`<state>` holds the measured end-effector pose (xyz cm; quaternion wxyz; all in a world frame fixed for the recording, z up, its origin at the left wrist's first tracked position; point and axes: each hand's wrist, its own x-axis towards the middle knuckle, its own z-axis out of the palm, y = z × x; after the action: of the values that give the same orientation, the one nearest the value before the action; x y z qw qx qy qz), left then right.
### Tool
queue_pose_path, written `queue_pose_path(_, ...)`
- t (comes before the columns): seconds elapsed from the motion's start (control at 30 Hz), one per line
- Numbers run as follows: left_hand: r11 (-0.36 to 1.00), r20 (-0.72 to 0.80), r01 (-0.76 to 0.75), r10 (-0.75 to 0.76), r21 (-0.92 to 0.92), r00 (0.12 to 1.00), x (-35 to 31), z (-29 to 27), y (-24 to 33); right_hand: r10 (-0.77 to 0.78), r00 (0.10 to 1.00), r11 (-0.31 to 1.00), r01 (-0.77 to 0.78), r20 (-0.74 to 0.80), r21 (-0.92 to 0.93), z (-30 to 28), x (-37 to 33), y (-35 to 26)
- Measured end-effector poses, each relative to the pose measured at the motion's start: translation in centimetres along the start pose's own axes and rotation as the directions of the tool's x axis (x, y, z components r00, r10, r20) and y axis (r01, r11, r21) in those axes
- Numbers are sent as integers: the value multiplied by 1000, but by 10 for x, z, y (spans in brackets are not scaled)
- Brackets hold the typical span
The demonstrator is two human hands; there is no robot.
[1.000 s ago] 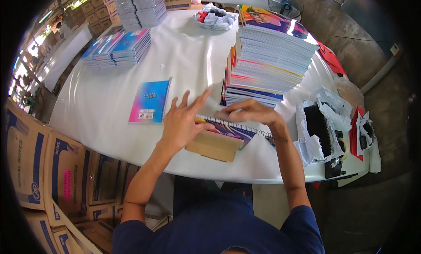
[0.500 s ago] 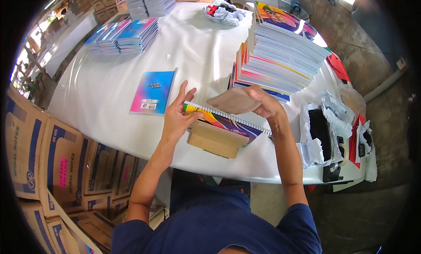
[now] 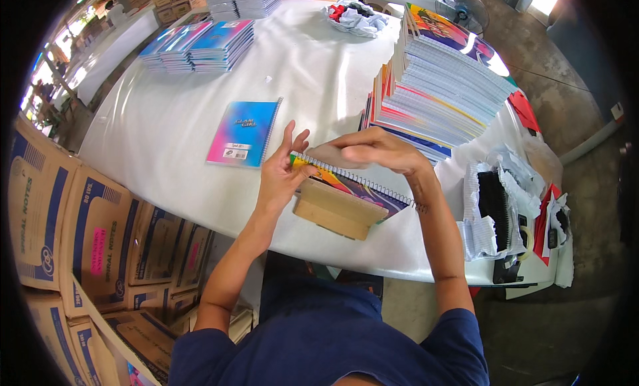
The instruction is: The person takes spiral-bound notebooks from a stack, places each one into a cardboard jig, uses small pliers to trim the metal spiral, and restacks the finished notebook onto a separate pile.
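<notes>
A spiral notebook (image 3: 363, 191) with a yellow, red and purple cover stands tilted in front of me, its wire coil along the top. My left hand (image 3: 285, 171) grips its left end, thumb on the cover and other fingers raised. Over the coil, my right hand (image 3: 386, 149) holds a thin grey-brown flat piece (image 3: 331, 155), seen nearly edge-on; its material is unclear. A folded brown cardboard piece (image 3: 336, 211) sits against the notebook's near side. Left of my left hand lies a blue and pink spiral notebook (image 3: 243, 133).
A tall stack of notebooks (image 3: 452, 86) rises at the right. Blue and pink notebooks (image 3: 200, 45) are piled at the far left. Torn wrapping with black coils (image 3: 491, 203) lies at the right edge, beside a tape roll (image 3: 526, 243). Cartons (image 3: 100, 233) stand left of the table.
My right hand has moved left along the coil, and the flat piece has turned from broad-side to nearly edge-on. My left hand keeps its grip. The whole view has shifted slightly.
</notes>
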<state>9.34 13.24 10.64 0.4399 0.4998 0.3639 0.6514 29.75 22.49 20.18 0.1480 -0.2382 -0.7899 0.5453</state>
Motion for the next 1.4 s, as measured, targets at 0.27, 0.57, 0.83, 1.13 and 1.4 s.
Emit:
queue_pose_path(0.27,996,210,68,-80,65,974,6,-16,4,66,997,991,-70,-37,-110,3,2,11)
queue_pose_path(0.57,966,69,-184,174,180,982,50,-13,125,113,917,765,-326,-383,-555,-6,-119,121)
queue_pose_path(0.83,463,651,-572,-16,677,759,-49,41,76,142,702,400,-685,-697,-609,43,-219,130)
queue_pose_path(1.13,185,415,-457,226,870,881,-58,73,21,-272,668,592,-452,-693,-667,82,-192,83)
queue_pose_path(1.4,112,424,-454,214,884,880,-56,76,28,-405,771,641,-144,-492,-754,122,-144,26)
